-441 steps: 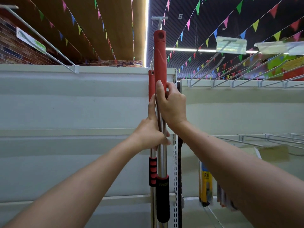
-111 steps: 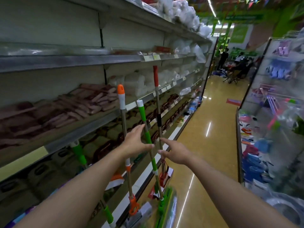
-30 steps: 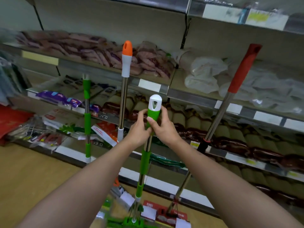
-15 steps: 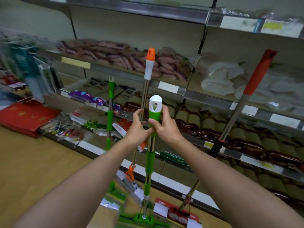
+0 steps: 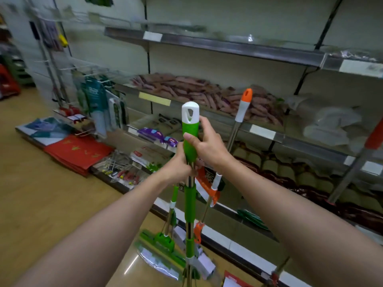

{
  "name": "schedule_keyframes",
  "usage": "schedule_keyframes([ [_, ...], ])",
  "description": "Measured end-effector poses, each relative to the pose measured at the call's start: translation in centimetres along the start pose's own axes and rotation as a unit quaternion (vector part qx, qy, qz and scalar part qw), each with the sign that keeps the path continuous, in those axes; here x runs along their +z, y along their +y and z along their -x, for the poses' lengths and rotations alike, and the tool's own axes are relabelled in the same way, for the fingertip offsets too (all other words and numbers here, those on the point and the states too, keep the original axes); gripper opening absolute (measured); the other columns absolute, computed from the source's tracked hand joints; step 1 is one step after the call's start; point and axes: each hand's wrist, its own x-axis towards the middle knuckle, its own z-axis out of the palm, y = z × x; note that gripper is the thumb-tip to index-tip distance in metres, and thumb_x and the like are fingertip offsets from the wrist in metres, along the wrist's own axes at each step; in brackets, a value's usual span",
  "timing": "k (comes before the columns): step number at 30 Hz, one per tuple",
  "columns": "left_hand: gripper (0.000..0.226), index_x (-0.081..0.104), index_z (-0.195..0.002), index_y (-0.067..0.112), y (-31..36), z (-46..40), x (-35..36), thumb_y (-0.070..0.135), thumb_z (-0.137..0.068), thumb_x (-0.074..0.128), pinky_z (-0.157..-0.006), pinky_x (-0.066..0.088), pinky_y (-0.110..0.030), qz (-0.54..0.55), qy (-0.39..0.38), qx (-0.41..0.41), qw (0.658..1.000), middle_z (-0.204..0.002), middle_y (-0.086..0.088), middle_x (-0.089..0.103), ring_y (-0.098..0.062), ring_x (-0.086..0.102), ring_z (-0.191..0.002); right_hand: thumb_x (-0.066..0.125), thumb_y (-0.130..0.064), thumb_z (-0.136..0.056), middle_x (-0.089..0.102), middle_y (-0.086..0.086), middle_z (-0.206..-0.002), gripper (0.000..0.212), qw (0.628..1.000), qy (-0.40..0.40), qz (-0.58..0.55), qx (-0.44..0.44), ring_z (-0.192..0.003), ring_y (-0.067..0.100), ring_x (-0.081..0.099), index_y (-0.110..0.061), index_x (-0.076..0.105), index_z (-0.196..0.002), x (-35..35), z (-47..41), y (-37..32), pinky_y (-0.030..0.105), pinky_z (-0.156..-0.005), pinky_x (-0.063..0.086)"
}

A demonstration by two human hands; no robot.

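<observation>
I hold a green mop (image 5: 190, 201) upright in front of me; its handle has a green grip and a white cap at the top. My right hand (image 5: 207, 145) grips the green grip just under the cap. My left hand (image 5: 179, 165) grips the pole right below it, at the bottom of the grip. The mop's lower end runs down out of view at the bottom edge.
An orange-and-white mop (image 5: 238, 129) leans on the shelves (image 5: 228, 46) behind. A second green mop (image 5: 165, 238) stands just left, its head on the floor. A red-handled pole (image 5: 356, 162) leans at right. Red packs (image 5: 76, 152) lie low at left; wooden floor (image 5: 41, 199) stretches left.
The view has swung left along the shelves. The green mop has come nearer and higher in view. My left hand sits a little lower on the pole than before.
</observation>
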Motion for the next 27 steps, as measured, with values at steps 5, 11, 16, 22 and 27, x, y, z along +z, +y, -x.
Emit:
schedule_keyframes([
  [5,0.034,0.06,-0.103,0.013,-1.4,1.6,-7.6,0.005,-0.071,0.066,-0.097,0.047,-0.051,0.006,0.04,-0.022,0.999,-0.106,-0.009,0.068,-0.024,0.062,-0.104,0.059,-0.026,-0.093,0.059,-0.004,-0.114,0.05,0.998,-0.031,-0.034,-0.03,-0.107,0.018,0.059,-0.024,0.039,-0.138,5.1,-4.0,-5.2,0.043,-0.098,0.047],
  [11,0.02,0.059,-0.098,0.01,-2.6,3.0,-17.0,-0.002,-0.082,0.062,-0.094,0.049,-0.043,-0.003,0.093,-0.006,0.996,-0.102,-0.01,0.067,-0.023,0.063,-0.099,0.06,-0.023,-0.092,0.057,-0.001,-0.12,0.05,0.992,-0.051,-0.092,-0.074,-0.113,0.025,0.058,-0.023,0.041,-0.138,12.3,-9.1,-10.3,0.052,-0.094,0.049],
  [16,0.019,0.057,-0.088,0.013,-2.8,3.5,-24.1,-0.003,-0.081,0.065,-0.095,0.049,-0.049,-0.003,0.155,0.01,0.988,-0.092,-0.008,0.067,-0.025,0.064,-0.095,0.061,-0.03,-0.091,0.059,0.0,-0.125,0.056,0.985,-0.051,-0.099,-0.136,-0.114,0.02,0.058,-0.023,0.04,-0.142,17.0,-12.9,-14.3,0.047,-0.095,0.05],
  [22,0.021,0.05,-0.087,0.011,-3.6,3.4,-31.7,-0.01,-0.086,0.054,-0.074,0.055,-0.025,0.022,0.212,0.013,0.977,-0.089,-0.005,0.063,-0.021,0.061,-0.091,0.061,-0.037,-0.089,0.057,-0.012,-0.112,0.055,0.971,-0.078,-0.118,-0.19,-0.095,0.005,0.062,-0.026,0.04,-0.139,23.2,-17.7,-18.0,0.022,-0.082,0.052],
  [27,0.025,0.056,-0.099,0.007,-5.8,2.0,-38.6,-0.009,-0.081,0.06,-0.07,0.052,-0.021,-0.029,0.267,0.001,0.963,-0.086,0.004,0.065,-0.008,0.062,-0.085,0.06,-0.044,-0.087,0.067,-0.002,-0.097,0.027,0.953,-0.136,-0.221,-0.159,-0.092,0.017,0.065,-0.025,0.057,-0.107,30.2,-22.0,-18.7,0.046,-0.087,0.054],
])
